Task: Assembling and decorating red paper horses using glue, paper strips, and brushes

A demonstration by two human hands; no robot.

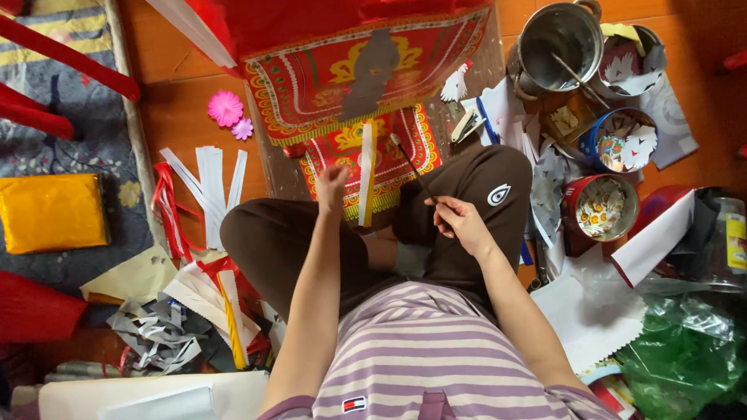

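I sit cross-legged on the floor in brown trousers. My left hand [333, 186] is raised above a red and yellow patterned paper piece [370, 156] and pinches the edge of a narrow white paper strip [366, 175] that stands upright over it. My right hand [458, 222] rests over my right knee and grips a thin brush [412, 166], whose tip points up and left toward the patterned piece. A larger red ornamented sheet [360, 70] with a grey cut-out shape [370, 73] lies just beyond.
A steel pot [560, 44] and round tins of paper cut-outs [601, 209] stand at the right, with a green plastic bag [685, 356] nearer me. White strips [211, 182], pink paper flowers [225, 108] and paper scraps [158, 333] lie at the left. A yellow packet [51, 213] sits on a rug.
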